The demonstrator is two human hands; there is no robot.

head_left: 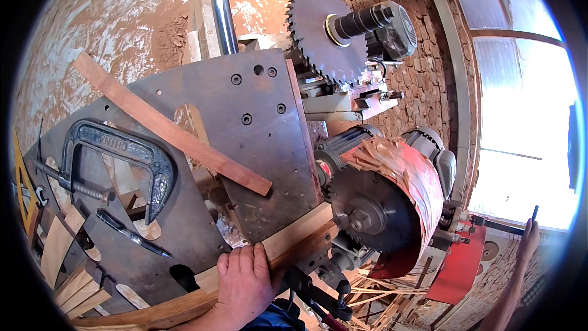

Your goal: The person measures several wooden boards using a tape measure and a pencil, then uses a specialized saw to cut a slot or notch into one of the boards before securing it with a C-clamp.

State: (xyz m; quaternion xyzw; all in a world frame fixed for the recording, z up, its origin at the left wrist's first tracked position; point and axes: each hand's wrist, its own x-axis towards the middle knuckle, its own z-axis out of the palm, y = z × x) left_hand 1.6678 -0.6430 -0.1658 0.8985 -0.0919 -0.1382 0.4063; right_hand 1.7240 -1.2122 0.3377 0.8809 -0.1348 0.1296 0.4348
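Note:
My left hand (245, 279) is closed over a long wooden piece (303, 230) along the near edge of a grey metal table (257, 147). Its fingers press on the wood's top. One end of the piece reaches close to a toothed circular saw blade (370, 214) under a red guard (422, 193) wrapped in torn brown tape. At the far right, my right hand (529, 239) is wrapped around a dark lever (508, 228) that runs from the machine. A reddish wooden strip (177, 132) lies loose across the table.
A black C-clamp (138, 147) and a dark pen (131, 233) lie on the slotted table. Wood offcuts (76, 288) are stacked at lower left. A second large saw blade (324, 34) with its motor (395, 30) stands behind. Thin wood scraps (386, 291) lie below the guard.

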